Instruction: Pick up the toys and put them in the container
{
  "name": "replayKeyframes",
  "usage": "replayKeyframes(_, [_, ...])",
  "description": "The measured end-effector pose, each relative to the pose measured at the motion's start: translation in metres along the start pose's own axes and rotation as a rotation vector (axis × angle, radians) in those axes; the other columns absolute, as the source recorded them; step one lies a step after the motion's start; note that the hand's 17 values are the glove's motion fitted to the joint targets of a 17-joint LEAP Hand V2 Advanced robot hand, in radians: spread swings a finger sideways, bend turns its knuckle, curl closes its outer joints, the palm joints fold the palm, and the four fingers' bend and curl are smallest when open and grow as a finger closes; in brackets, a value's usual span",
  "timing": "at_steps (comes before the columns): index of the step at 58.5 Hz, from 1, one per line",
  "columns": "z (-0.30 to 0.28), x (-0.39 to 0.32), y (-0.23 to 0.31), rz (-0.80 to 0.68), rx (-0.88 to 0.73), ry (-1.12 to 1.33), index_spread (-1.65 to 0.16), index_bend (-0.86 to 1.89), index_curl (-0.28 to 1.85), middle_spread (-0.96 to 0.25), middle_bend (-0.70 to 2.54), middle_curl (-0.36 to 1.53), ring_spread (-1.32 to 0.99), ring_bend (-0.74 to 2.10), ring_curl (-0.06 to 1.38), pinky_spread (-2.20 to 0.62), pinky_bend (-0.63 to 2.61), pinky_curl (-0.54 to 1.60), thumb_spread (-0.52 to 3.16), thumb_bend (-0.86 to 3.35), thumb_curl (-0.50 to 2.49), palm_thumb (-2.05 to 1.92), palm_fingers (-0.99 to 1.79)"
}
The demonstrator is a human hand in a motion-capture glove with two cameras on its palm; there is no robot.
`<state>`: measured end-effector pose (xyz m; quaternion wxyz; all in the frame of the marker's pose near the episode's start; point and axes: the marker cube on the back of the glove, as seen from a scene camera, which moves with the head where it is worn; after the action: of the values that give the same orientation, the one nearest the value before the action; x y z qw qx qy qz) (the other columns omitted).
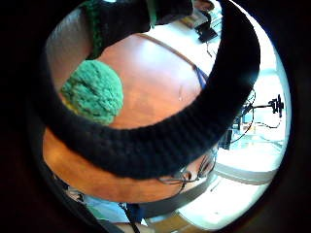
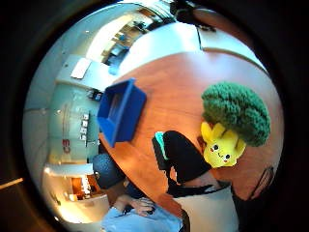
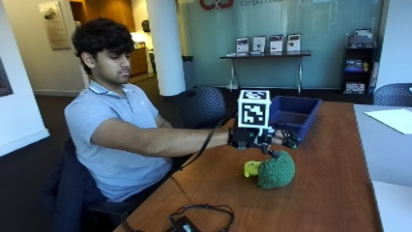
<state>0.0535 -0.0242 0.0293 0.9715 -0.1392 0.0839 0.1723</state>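
Note:
A green broccoli plush [image 3: 277, 170] lies on the wooden table [image 3: 328, 193], and a yellow plush [image 3: 252, 168] with a face lies against its side. My gloved right hand [image 3: 269, 138] hovers just above them, one finger pointing down at the broccoli, holding nothing. Behind the hand stands the blue container [image 3: 293, 114], which looks empty. In the thumb side view the broccoli plush [image 2: 236, 112] and the yellow plush [image 2: 222, 148] lie together on the table, with the blue container [image 2: 120, 110] farther off. The little finger side view shows the broccoli plush [image 1: 93, 91] behind a curved gloved finger [image 1: 160, 145].
A black cable and small device [image 3: 193, 218] lie near the table's front edge. A second, pale table with a sheet of paper [image 3: 393, 119] adjoins on the right. Dark office chairs [image 3: 201, 107] stand behind the person.

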Motion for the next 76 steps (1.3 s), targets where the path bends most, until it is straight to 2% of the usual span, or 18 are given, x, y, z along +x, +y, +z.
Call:
replayKeyframes(6, [0.044, 0.003, -0.008, 0.102, -0.186, 0.082, -0.35, 0.19, 0.27, -0.04, 0.12, 0.15, -0.02, 0.14, 0.12, 0.08, 0.81, 0.31, 1.32, -0.02, 0.23, -0.01, -0.13])
replayKeyframes(9, [0.067, 0.005, -0.01, 0.1, -0.258, 0.082, -0.35, 0.16, 0.27, -0.03, 0.11, 0.15, -0.02, 0.14, 0.12, 0.08, 0.88, 0.33, 1.33, 0.0, 0.24, 0.02, -0.17])
replayKeyframes(12, [0.076, 0.005, -0.012, 0.051, -0.221, 0.017, -0.35, 0.1, 0.25, -0.03, 0.1, 0.15, -0.01, 0.13, 0.12, 0.06, 1.02, 0.37, 1.37, 0.04, 0.26, 0.1, -0.18])
replayKeyframes(14, [0.076, 0.004, -0.014, 0.032, -0.133, -0.005, -0.34, 0.07, 0.23, -0.01, 0.1, 0.15, -0.01, 0.22, 0.14, 0.0, 1.13, 0.4, 1.45, 0.1, 0.29, 0.19, -0.07])
replayKeyframes(15, [0.076, 0.003, -0.016, 0.026, -0.08, 0.002, -0.34, 0.07, 0.23, -0.01, 0.09, 0.15, 0.0, 0.21, 0.14, 0.0, 1.15, 0.4, 1.45, 0.1, 0.29, 0.18, -0.11])
replayKeyframes(16, [0.074, 0.002, -0.017, 0.019, -0.03, 0.017, -0.34, 0.11, 0.23, 0.0, 0.13, 0.15, -0.01, 0.33, 0.17, -0.07, 1.18, 0.41, 1.53, 0.17, 0.31, 0.29, 0.14])
replayKeyframes(18, [0.071, 0.001, -0.02, 0.003, 0.038, 0.049, -0.34, 0.12, 0.21, 0.0, 0.15, 0.15, -0.02, 0.43, 0.17, -0.12, 1.2, 0.4, 1.59, 0.23, 0.34, 0.38, 0.3])
replayKeyframes(20, [0.067, -0.001, -0.022, -0.011, 0.065, 0.062, -0.33, 0.16, 0.21, -0.01, 0.21, 0.16, -0.07, 0.6, 0.2, -0.19, 1.19, 0.38, 1.6, 0.31, 0.39, 0.53, 0.64])
replayKeyframes(25, [0.048, -0.017, -0.027, -0.032, 0.101, -0.011, -0.32, 0.21, 0.26, -0.04, 0.27, 0.2, -0.13, 0.75, 0.29, -0.28, 1.15, 0.4, 1.38, 0.34, 0.51, 0.72, 0.84])
replayKeyframes(35, [-0.032, -0.092, -0.034, -0.142, 0.163, -0.171, -0.32, 0.23, 0.33, -0.06, 0.29, 0.24, -0.2, 0.79, 0.36, -0.35, 1.12, 0.44, 1.1, 0.32, 0.64, 0.84, 0.83])
replayKeyframes(47, [-0.109, -0.238, -0.04, -0.304, 0.157, -0.272, -0.33, 0.18, 0.38, -0.05, 0.24, 0.28, -0.24, 0.78, 0.4, -0.37, 1.17, 0.46, 0.92, 0.31, 0.73, 0.88, 0.76])
replayKeyframes(60, [-0.111, -0.378, -0.041, -0.463, 0.1, -0.222, -0.32, 0.17, 0.4, -0.04, 0.2, 0.31, -0.26, 0.77, 0.43, -0.38, 1.23, 0.47, 0.86, 0.31, 0.81, 0.89, 0.69])
replayKeyframes(76, [-0.094, -0.404, -0.046, -0.469, 0.049, -0.176, -0.31, 0.13, 0.42, -0.03, 0.18, 0.36, -0.24, 0.76, 0.47, -0.37, 1.28, 0.48, 0.88, 0.31, 0.87, 0.86, 0.59])
